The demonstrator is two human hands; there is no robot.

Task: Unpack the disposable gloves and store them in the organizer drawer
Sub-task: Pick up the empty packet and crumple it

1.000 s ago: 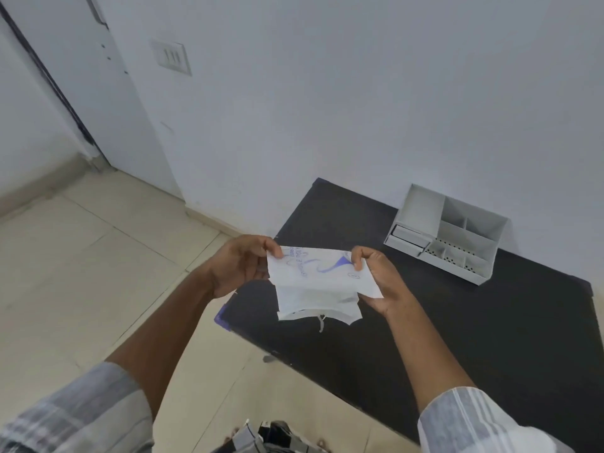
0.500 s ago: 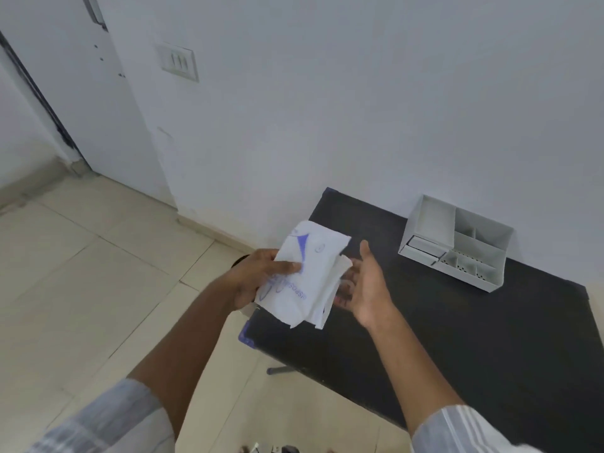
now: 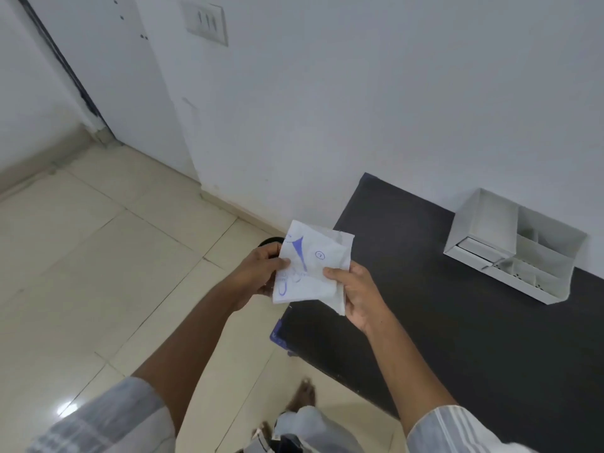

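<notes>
I hold a white paper glove packet with blue print in front of me, over the left end of the black table. My left hand pinches its left edge and my right hand grips its lower right side. The packet stands roughly upright, and a second white layer shows behind its right edge. A white plastic organizer sits at the back of the table by the wall, its small drawer at the lower left front looking pushed in. No gloves are visible outside the packet.
The white wall runs behind the table, with a switch plate high up. Beige floor tiles spread to the left. A small dark round object lies on the floor behind my left hand. My foot stands near the table's front edge.
A second ago both hands held the packet flat. My right hand then let go and opened while the left turned the packet upright; now the right hand grips it again.
</notes>
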